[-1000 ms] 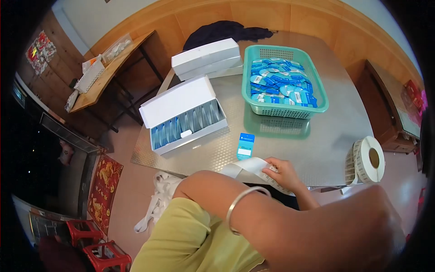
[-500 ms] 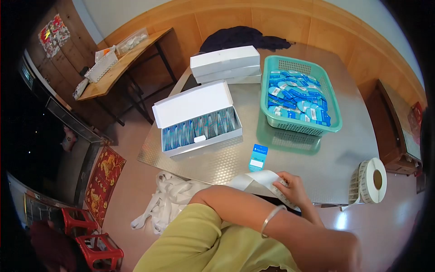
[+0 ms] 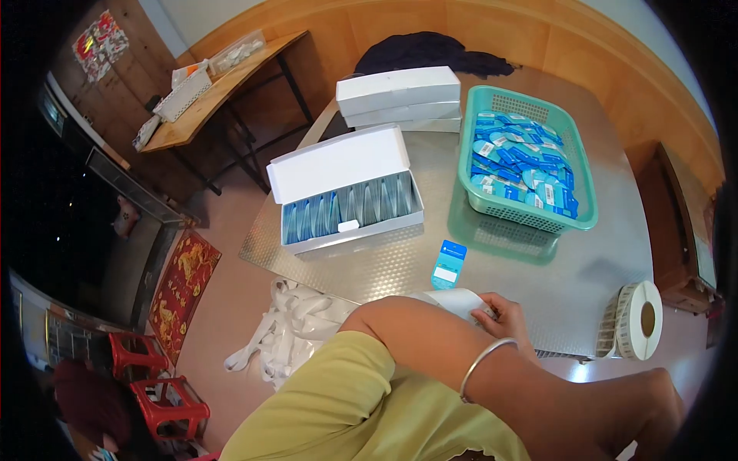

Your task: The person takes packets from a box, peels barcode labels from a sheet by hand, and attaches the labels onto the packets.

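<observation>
Pinching strip in right hand; cannot tell the hold of left hand.
Could crease if tugged askew, or nudge card, just beside, out of place.

No word or number is legible. Tiny print and a white label mark the blue card near the table's front edge. White barcode labels show in the green basket; blurred print rings the roll by the right front corner. Yellow characters mark the red mat.
</observation>
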{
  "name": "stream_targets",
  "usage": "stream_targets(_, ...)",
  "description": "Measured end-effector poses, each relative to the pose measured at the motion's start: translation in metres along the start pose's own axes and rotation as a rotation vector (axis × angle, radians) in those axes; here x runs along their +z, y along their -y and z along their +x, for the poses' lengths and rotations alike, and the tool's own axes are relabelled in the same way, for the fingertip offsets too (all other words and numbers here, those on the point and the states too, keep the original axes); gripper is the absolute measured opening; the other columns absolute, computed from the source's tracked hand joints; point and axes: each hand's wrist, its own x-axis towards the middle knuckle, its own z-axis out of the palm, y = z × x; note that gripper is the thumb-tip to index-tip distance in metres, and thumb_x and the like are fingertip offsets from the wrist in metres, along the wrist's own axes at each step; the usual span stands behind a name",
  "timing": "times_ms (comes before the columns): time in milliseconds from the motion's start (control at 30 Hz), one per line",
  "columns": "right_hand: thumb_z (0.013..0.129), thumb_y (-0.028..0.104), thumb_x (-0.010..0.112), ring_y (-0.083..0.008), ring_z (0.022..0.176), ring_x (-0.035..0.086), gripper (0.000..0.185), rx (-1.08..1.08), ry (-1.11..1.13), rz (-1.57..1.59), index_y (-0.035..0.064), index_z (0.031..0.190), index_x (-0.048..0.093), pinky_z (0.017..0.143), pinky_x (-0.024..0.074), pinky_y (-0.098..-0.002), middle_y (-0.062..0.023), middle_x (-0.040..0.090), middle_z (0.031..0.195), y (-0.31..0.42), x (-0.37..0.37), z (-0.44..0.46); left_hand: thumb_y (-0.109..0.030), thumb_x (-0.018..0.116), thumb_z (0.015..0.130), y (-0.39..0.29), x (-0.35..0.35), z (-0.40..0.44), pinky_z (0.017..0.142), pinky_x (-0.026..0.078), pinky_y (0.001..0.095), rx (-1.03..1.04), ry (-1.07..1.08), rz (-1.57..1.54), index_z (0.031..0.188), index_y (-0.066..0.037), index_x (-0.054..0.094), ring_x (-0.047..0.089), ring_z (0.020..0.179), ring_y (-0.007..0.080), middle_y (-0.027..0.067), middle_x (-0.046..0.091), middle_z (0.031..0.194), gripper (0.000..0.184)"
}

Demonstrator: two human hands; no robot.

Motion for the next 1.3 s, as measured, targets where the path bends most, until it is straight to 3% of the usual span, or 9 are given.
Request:
stream_targets(133, 0.082, 0.011, 0.075, -0.0179, 0.067, 0.065, 0.023, 0.063, 0.012, -0.02, 0.0051, 0.104, 0.068, 0.063, 0.0511, -0.0295, -0.0119, 0.07, 0.082, 0.008, -0.002, -0.001, -0.011, 0.068, 0.092, 0.008, 0.015, -0.007, 0.054, 0.048, 0.0227, 0.035, -0.09, -0.029, 0.1, 0.0, 0.074, 0.066, 0.064, 0.0102, 0.0084, 0.073, 0.083, 0.015)
stream_targets(433, 0.082, 0.009, 0.074, -0.0139, 0.067, 0.063, 0.021, 0.057, -0.044, -0.007, 0.0033, 0.102, 0.069, 0.063, 0.0503, -0.0282, -0.0102, 0.069, 0.078, -0.003, 0.002, -0.003, -0.013, 0.062, 0.096, 0.007, 0.014, -0.015, 0.063, 0.052, 0.0257, -0.095, 0.116, -0.075, 0.108, 0.001, 0.071, 0.069, 0.077, 0.014, 0.0117, 0.073, 0.097, 0.02)
stream_targets(733, 0.083, 0.006, 0.072, -0.0105, 0.067, 0.06, 0.02, 0.014, -0.048, 0.028, 0.0021, 0.102, 0.068, 0.063, 0.0493, -0.0262, -0.0071, 0.068, 0.077, -0.002, 0.002, 0.0, -0.015, 0.05, 0.101, 0.025, 0.008, -0.036, 0.068, 0.048, 0.0381, 0.099, 0.213, 0.269, 0.115, 0.002, 0.065, 0.062, 0.081, 0.0325, 0.0172, 0.065, 0.095, 0.027)
stream_targets(833, 0.084, 0.006, 0.072, -0.0104, 0.065, 0.059, 0.019, 0.0, -0.044, 0.051, 0.0025, 0.103, 0.068, 0.062, 0.0486, -0.0261, -0.0066, 0.067, 0.076, -0.005, 0.004, -0.001, -0.017, 0.05, 0.101, 0.009, 0.006, -0.036, 0.069, 0.048, 0.0382, -0.015, 0.306, 0.291, 0.119, 0.001, 0.063, 0.062, 0.083, 0.0325, 0.0175, 0.065, 0.097, 0.028)
stream_targets(967, 0.086, 0.007, 0.071, -0.011, 0.065, 0.058, 0.019, 0.017, -0.012, 0.034, 0.0029, 0.104, 0.067, 0.061, 0.0481, -0.0267, -0.0063, 0.066, 0.075, 0.009, -0.002, -0.002, -0.01, 0.07, 0.077, 0.01, -0.022, -0.087, 0.067, 0.049, 0.0337, -0.3, 0.29, 0.554, 0.09, -0.004, 0.068, 0.062, 0.077, 0.023, 0.0092, 0.063, 0.082, 0.014)
stream_targets(1033, 0.087, 0.008, 0.07, -0.0119, 0.067, 0.059, 0.018, 0.046, 0.014, 0.08, 0.0028, 0.104, 0.067, 0.062, 0.0482, -0.0272, -0.0061, 0.065, 0.076, 0.005, -0.001, -0.002, -0.013, 0.068, 0.079, -0.025, -0.04, -0.098, 0.08, 0.048, 0.0391, -0.497, 0.242, 0.816, 0.102, -0.006, 0.065, 0.06, 0.092, 0.0285, 0.009, 0.062, 0.094, 0.024)
stream_targets(1100, 0.086, 0.008, 0.07, -0.0156, 0.071, 0.061, 0.019, 0.093, -0.02, 0.04, 0.0022, 0.104, 0.067, 0.066, 0.0495, -0.0295, -0.0057, 0.067, 0.079, 0.002, 0.005, -0.006, -0.018, 0.068, 0.083, -0.03, -0.071, -0.143, 0.088, 0.044, 0.0422, -0.577, 0.264, 1.437, 0.115, -0.005, 0.059, 0.055, 0.106, 0.0308, 0.0136, 0.058, 0.111, 0.036)
stream_targets(1167, 0.084, 0.008, 0.071, -0.0177, 0.073, 0.063, 0.021, -0.212, -0.094, 0.033, 0.0023, 0.104, 0.067, 0.067, 0.0505, -0.0311, -0.0068, 0.069, 0.081, -0.008, 0.003, -0.015, -0.019, 0.068, 0.083, -0.057, -0.086, -0.172, 0.092, 0.043, 0.0457, -0.657, 0.084, 1.813, 0.125, -0.003, 0.054, 0.055, 0.106, 0.033, 0.0151, 0.058, 0.113, 0.047)
stream_targets(1300, 0.078, 0.008, 0.076, -0.0237, 0.074, 0.066, 0.028, -0.112, 0.223, 0.067, 0.0044, 0.104, 0.065, 0.069, 0.0518, -0.0319, -0.0104, 0.069, 0.079, -0.005, -0.001, -0.019, -0.026, 0.071, 0.084, -0.099, -0.077, -0.209, 0.09, 0.045, 0.0454, -1.011, -0.121, 1.714, 0.137, -0.003, 0.043, 0.058, 0.102, 0.0359, 0.0189, 0.059, 0.115, 0.064)
